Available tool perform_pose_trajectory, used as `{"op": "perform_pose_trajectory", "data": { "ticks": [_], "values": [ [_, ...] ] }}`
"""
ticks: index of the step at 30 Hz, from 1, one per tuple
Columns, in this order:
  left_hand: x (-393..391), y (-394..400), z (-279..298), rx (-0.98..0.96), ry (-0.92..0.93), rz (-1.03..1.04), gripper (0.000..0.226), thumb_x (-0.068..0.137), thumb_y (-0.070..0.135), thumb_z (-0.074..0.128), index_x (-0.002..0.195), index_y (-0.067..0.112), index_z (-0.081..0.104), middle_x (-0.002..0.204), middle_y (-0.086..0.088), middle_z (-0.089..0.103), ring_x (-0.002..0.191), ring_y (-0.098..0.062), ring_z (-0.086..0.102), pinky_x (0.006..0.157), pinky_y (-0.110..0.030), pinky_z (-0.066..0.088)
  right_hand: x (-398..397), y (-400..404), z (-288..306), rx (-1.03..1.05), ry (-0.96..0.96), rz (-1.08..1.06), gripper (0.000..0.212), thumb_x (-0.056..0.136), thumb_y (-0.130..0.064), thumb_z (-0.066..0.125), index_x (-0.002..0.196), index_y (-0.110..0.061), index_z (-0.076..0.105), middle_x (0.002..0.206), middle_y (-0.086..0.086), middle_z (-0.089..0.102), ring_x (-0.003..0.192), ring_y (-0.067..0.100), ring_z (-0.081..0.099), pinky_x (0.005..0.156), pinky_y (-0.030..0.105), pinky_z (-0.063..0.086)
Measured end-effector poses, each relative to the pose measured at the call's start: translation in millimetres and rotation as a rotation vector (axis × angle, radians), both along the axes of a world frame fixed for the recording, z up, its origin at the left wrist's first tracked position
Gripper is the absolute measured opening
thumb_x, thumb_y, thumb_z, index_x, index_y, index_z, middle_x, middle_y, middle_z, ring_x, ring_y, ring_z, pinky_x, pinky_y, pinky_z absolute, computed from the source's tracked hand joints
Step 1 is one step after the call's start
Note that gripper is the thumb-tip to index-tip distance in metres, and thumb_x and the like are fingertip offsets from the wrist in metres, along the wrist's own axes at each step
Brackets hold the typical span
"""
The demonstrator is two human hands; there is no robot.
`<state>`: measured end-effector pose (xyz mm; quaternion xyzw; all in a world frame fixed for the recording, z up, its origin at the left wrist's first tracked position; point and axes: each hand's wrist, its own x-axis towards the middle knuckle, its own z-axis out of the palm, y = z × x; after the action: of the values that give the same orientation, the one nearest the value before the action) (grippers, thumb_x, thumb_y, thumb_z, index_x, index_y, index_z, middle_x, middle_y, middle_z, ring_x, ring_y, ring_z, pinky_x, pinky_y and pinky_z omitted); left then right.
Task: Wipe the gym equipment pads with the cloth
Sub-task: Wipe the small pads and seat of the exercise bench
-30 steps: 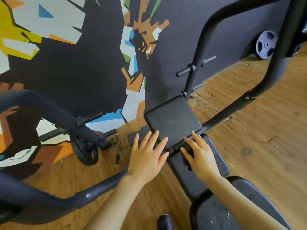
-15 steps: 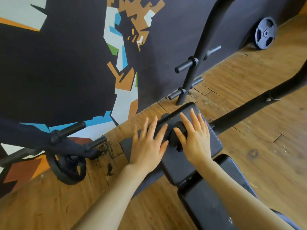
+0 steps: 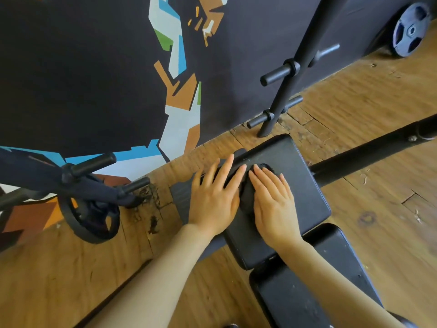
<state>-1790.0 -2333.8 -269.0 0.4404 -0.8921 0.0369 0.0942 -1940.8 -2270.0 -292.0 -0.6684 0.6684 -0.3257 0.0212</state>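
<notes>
While my flat right hand [image 3: 274, 204] presses the cloth [image 3: 247, 197] on the pad [image 3: 305, 185], my left hand [image 3: 212, 197] rests open beside it.

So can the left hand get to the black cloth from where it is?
Probably yes. The left hand lies flat on the pad right beside the cloth, which the right hand presses; nothing lies between them.

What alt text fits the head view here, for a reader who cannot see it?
Two bare hands lie flat on a black bench pad: the right hand presses a dark cloth, the left hand rests beside it at the pad's left edge. Around: wooden floor, painted wall, weight plates.
</notes>
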Motion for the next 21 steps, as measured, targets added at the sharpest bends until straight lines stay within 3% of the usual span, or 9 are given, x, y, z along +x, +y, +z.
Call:
{"op": "perform_pose_trajectory", "data": {
  "ticks": [4,8,13,21],
  "values": [
    [2,-3,1,-0.003,-0.012,-0.023,0.051,0.098,0.036,0.037,0.148,0.026,0.036,0.157,-0.007,0.030,0.133,-0.033,0.042,0.097,-0.051,0.045,-15,1,-5,0.102,0.058,0.131,0.064,0.098,-0.053,0.030,0.149,-0.016,0.031,0.157,0.001,0.024,0.147,0.017,0.014,0.121,0.042,0.004],
    [-2,0,-1,-0.022,-0.069,0.010,0.054,0.097,0.043,0.038,0.148,0.025,0.035,0.158,-0.010,0.027,0.134,-0.035,0.040,0.098,-0.054,0.043,-31,-21,-5,0.065,0.107,0.166,0.059,0.099,-0.042,0.037,0.149,-0.012,0.029,0.157,0.006,0.024,0.147,0.018,0.012,0.121,0.037,0.007],
    [-5,-4,0,-0.038,-0.134,0.026,0.057,0.096,0.047,0.033,0.149,0.026,0.032,0.159,-0.010,0.024,0.140,-0.038,0.032,0.105,-0.061,0.036,-37,-59,8,0.040,-0.039,-0.024,0.057,0.097,-0.029,0.045,0.149,-0.011,0.029,0.157,0.003,0.022,0.147,0.018,0.004,0.119,0.031,0.002],
    [-10,5,-1,-0.046,-0.150,0.089,0.060,0.097,0.048,0.027,0.153,0.028,0.023,0.160,-0.010,0.020,0.143,-0.037,0.026,0.102,-0.055,0.037,-35,33,-27,0.088,0.051,0.156,0.057,0.097,-0.033,0.040,0.146,-0.006,0.033,0.155,0.009,0.027,0.147,0.025,0.017,0.121,0.035,0.009]
  ]
}}
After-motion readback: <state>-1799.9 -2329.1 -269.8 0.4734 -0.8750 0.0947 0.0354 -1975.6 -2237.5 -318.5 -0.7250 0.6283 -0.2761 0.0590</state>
